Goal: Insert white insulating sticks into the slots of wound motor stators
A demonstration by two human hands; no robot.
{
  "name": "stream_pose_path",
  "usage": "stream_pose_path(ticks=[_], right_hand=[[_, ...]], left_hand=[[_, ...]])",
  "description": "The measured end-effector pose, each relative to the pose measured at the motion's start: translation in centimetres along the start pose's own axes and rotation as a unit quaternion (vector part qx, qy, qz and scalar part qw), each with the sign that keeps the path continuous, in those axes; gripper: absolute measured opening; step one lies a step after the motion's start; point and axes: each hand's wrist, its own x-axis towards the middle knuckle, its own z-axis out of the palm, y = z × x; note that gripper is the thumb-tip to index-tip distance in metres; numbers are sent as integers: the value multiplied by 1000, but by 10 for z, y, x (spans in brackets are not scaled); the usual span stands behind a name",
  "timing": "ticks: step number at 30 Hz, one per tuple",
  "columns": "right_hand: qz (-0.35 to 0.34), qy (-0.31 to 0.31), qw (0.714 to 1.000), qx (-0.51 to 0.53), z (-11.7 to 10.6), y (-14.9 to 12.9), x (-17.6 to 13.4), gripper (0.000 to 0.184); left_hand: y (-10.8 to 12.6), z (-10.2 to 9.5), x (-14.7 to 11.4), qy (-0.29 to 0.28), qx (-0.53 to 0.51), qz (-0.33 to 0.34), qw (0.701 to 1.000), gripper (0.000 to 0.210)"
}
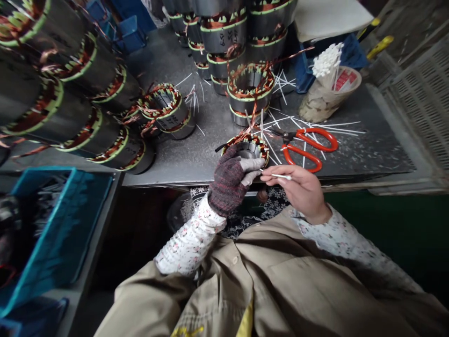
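A small motor stator, with copper windings and a pale green edge, sits at the front edge of the bench. My left hand, in a dark knitted glove with pale fingertips, is closed over its near left rim. Just right of it, my bare right hand pinches a thin white cable tie between thumb and fingers. One end of the tie meets the gloved fingertips, where the exact contact is hidden. Scissors with red handles lie on the bench beyond my right hand.
Stacked stators stand at the back, with more at left. A single stator and a two-high stack are nearer. A cup holds cable ties. White strips are strewn about. A blue bin sits lower left.
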Motion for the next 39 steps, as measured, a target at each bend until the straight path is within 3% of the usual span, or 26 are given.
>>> stream_pose_path(ticks=[4,8,12,18,22,25,30,34,36,39], right_hand=[[-67,16,982,-179,2,-8,-5,20],[-125,5,953,-275,3,-10,0,22],[-137,15,935,-326,6,-4,9,24],[-141,21,935,-323,10,-3,21,26],[-145,-43,919,-365,11,-20,20,30],[-132,-96,931,-326,8,-38,15,35],[-115,-88,968,-204,-3,-45,9,31],[1,-163,985,-51,-4,-29,-3,37],[48,-133,990,-17,-6,-32,-12,38],[43,-62,997,-12,-12,-51,-18,40]], left_hand=[[2,-3,5,2,19,3,1000,14],[4,-3,4,-1,43,4,999,17],[1,-2,3,-15,55,-4,998,16],[-4,-3,4,-17,41,52,998,18],[-1,-3,4,-16,77,70,994,19],[0,-1,5,-26,99,66,993,19],[2,0,5,-10,60,33,998,17],[3,0,4,8,49,8,999,26],[4,2,4,11,46,-2,999,31],[2,5,2,11,65,-21,998,43]])
